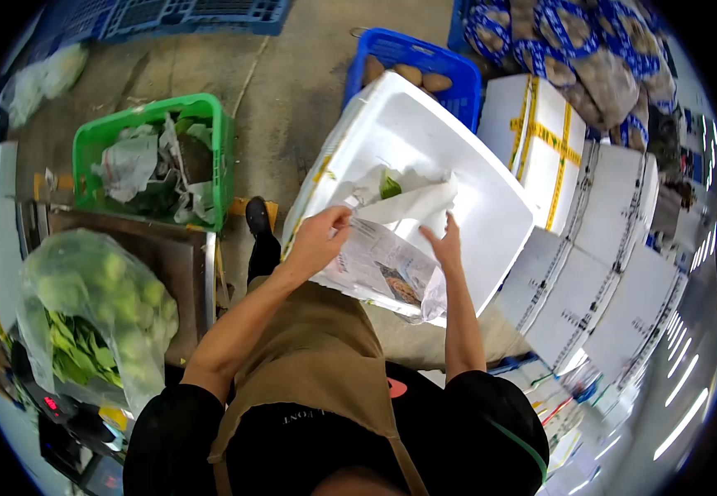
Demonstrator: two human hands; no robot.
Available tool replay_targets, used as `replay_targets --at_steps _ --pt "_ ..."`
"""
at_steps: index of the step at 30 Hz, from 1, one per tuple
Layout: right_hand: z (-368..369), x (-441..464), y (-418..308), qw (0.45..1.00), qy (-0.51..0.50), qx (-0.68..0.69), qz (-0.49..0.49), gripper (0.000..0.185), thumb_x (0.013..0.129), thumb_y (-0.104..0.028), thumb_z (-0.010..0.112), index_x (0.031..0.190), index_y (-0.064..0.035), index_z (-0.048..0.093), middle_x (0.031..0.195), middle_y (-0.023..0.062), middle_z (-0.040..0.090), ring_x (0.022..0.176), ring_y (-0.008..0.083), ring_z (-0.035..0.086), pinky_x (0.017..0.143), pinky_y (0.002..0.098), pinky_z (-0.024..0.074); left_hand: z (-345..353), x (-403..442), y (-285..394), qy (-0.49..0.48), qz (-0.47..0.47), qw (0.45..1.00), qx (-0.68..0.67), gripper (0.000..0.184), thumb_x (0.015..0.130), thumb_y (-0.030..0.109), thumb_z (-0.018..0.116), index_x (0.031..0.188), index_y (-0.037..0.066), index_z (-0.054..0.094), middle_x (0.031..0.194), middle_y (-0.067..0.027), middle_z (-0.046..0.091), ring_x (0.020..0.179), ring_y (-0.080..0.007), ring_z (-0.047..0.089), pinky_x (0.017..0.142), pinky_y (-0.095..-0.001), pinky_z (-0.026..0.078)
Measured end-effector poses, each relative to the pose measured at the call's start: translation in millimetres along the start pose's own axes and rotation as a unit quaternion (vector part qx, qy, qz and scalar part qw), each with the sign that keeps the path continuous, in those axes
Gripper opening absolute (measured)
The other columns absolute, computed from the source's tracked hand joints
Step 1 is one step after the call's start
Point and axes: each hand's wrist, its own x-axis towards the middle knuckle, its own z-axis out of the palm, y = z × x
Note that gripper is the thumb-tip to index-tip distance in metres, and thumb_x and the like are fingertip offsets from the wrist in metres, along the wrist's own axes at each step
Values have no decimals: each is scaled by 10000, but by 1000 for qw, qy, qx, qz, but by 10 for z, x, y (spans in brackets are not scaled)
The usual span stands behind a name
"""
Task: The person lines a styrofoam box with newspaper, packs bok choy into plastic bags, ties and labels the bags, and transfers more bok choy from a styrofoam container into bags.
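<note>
A large white foam box (481,157) is tilted in front of me. Inside its near side lie a printed newspaper sheet (372,255), a blank white paper flap (415,203) and a small green leaf (390,185). My left hand (319,242) is at the left edge of the newspaper, fingers curled and pinched on it. Over the newspaper's right side, my right hand (444,245) has thumb and fingers apart, holding nothing. Clear plastic (434,298) shows at the lower right corner of the paper.
On the left stand a green crate (228,157) with newspaper-wrapped produce and a plastic bag of leafy greens (98,310). A blue crate (468,78) of brown tubers sits behind the box. Stacked foam boxes (594,215) and netted sacks (615,78) line the right.
</note>
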Motion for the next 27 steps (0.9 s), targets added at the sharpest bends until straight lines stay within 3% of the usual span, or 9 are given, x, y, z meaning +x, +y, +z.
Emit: replay_targets --at_steps 2,3,6,12,14,18,23,25,27 --pt "504 -475 325 998 -8 -29 50 982 647 -319 811 1404 -41 250 1410 278 219 1263 406 319 996 490 337 -2 -20 -169 -45 -24 993 103 552 719 138 664 1240 100 485 1133 -176 576 1085 -352 540 900 -417 430" --pt "35 193 885 994 29 -94 36 995 631 -312 819 1408 -63 249 1421 269 202 1280 408 293 993 523 320 780 950 -232 -28 -1 985 172 573 710 121 663 1250 101 473 1184 -174 538 1112 -357 515 894 -443 425" --pt "192 89 885 978 29 -208 4 1051 563 -263 845 1424 -192 247 1470 220 128 1350 412 164 970 675 227 1208 1264 -737 -13 -49 932 358 664 694 120 682 1301 125 412 1331 -168 399 1211 -366 404 909 -522 387" --pt "199 1112 623 923 1 -340 -181 898 575 -174 809 1359 -249 376 1484 163 135 1365 376 163 990 698 183 1653 2133 -1071 -28 33 841 539 833 672 150 734 1381 240 306 1467 -129 180 1357 -368 165 960 -691 235" --pt "327 1331 942 898 32 -367 -239 666 632 -155 755 1246 -202 502 1407 171 295 1343 371 215 1000 698 161 1808 2373 -1065 -7 91 875 476 780 672 72 701 1356 246 369 1462 -124 200 1367 -369 155 971 -726 167" --pt "524 1186 1373 859 -24 -450 -244 272 719 -168 655 988 -133 660 1059 155 610 1169 349 460 1031 667 146 1878 2496 -1205 -63 133 814 563 580 720 120 671 1262 189 477 1419 -129 274 1335 -353 222 971 -685 201" --pt "772 402 1717 943 -249 -196 -98 371 696 -339 737 895 -64 586 737 178 627 781 348 613 898 511 359 1572 2173 -1970 -225 80 742 627 389 783 193 628 1152 120 530 1292 -116 425 1273 -286 343 969 -602 253" --pt "780 249 1894 976 -210 -57 -11 647 633 -331 796 1164 -101 506 1104 221 575 1014 361 558 915 579 341 1431 1946 -2083 -232 81 762 600 359 767 172 616 1113 109 540 1266 -105 443 1252 -274 368 960 -603 270" --pt "713 201 1745 967 -160 -198 1 837 592 -327 825 1281 -119 397 1280 208 425 1141 391 445 922 608 323 1394 1747 -2049 -199 97 780 586 375 756 155 611 1119 105 530 1252 -98 451 1240 -274 380 950 -605 286"
